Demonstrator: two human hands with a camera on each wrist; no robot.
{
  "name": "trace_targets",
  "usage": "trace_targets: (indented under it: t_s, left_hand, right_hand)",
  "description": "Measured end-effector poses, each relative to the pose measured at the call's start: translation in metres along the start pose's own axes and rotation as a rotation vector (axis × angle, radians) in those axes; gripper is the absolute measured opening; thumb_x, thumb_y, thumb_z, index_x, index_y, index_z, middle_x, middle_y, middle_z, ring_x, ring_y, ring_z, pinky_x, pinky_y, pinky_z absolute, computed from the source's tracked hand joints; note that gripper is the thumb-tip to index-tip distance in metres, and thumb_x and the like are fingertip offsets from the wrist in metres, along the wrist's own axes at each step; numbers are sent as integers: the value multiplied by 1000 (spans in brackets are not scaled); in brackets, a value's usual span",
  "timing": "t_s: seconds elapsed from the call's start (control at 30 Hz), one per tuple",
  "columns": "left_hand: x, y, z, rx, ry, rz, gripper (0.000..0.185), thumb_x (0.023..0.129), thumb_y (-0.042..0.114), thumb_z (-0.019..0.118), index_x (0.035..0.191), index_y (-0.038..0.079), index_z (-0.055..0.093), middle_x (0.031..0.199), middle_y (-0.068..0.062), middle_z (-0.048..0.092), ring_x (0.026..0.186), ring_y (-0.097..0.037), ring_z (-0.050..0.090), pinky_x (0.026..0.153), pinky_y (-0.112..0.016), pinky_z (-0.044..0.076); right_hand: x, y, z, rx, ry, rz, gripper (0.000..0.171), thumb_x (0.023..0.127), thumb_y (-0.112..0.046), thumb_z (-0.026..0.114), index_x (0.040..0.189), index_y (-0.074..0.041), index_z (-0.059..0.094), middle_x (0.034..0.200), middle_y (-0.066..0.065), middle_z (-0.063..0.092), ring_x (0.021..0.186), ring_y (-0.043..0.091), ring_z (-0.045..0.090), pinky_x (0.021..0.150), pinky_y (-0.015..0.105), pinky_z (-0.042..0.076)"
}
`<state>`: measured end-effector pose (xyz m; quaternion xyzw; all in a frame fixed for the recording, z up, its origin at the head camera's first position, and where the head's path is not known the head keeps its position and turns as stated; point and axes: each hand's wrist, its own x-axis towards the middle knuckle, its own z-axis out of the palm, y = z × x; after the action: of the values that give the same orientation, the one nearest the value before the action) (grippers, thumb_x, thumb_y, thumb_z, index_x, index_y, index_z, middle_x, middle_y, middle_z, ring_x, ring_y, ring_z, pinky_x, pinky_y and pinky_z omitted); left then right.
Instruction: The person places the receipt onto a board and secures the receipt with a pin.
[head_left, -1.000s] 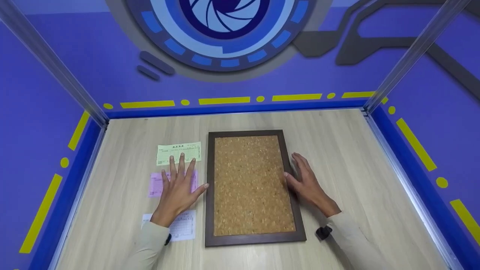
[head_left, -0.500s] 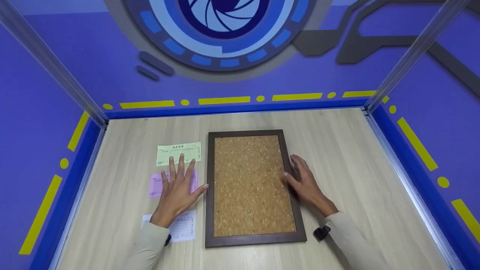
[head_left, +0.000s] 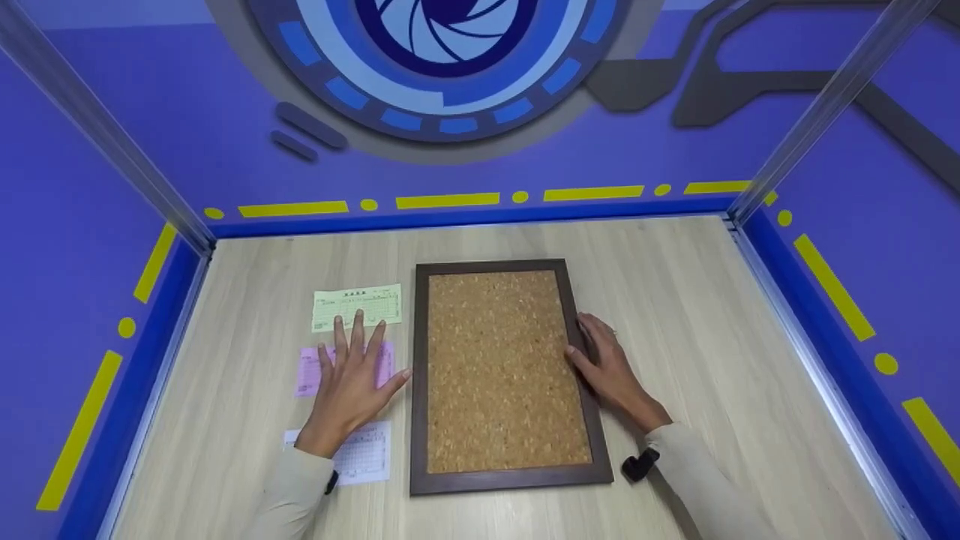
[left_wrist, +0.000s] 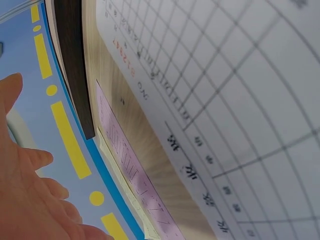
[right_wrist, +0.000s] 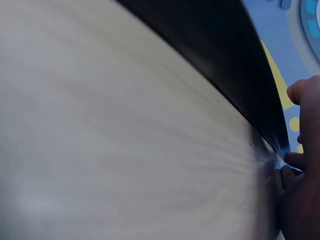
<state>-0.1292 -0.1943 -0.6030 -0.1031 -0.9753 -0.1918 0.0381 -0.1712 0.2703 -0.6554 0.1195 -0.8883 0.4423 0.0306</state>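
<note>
Your left hand [head_left: 351,382] lies flat with fingers spread on the pink slip [head_left: 309,371], tips reaching the green slip [head_left: 357,307]; a white slip [head_left: 366,454] sits under your wrist. Only the left wrist cam shows that white slip's printed grid [left_wrist: 240,100] up close. The corkboard [head_left: 502,371] lies mid-table, long axis running away from you. Your right hand [head_left: 609,367] curls its fingers over the board's right frame edge, thumb on top; the right wrist cam just gives a blurry frame edge [right_wrist: 225,65].
</note>
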Motion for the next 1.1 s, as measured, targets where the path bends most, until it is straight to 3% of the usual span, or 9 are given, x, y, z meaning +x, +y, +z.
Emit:
trace_targets:
  t_s: [0.4, 0.7, 0.9, 1.1]
  left_hand:
    - [-2, -4, 0, -19, 27, -7, 99, 100, 67, 66, 172, 8, 35, 182, -25, 11, 166, -58, -1, 120, -88, 10]
    - [-3, -8, -3, -46, 13, -28, 99, 101, 65, 66, 175, 11, 29, 183, -25, 9, 166, -57, -2, 121, -87, 9]
    - [-5, -11, -5, -63, 20, -36, 96, 102, 64, 67, 174, 12, 32, 181, -26, 14, 165, -59, 7, 121, -87, 13]
    - [-6, -14, -10, -117, 62, -35, 86, 103, 55, 71, 171, 12, 41, 173, -29, 35, 161, -55, 29, 124, -83, 17]
  right_hand:
    - [-1, 4, 5, -13, 54, -90, 61, 108, -19, 72, 161, 1, 50, 167, 25, 47, 160, 45, 35, 127, 65, 30]
    - [-2, 8, 7, -33, 72, -142, 50, 110, -13, 67, 155, 5, 56, 164, 25, 52, 159, 46, 36, 127, 64, 30]
    - [-4, 8, 7, -36, 74, -147, 47, 110, -12, 67, 153, 6, 59, 161, 26, 54, 160, 47, 36, 127, 65, 30]
    - [-3, 8, 6, -21, 78, -153, 47, 109, -10, 68, 152, 7, 59, 160, 27, 55, 160, 48, 35, 127, 65, 31]
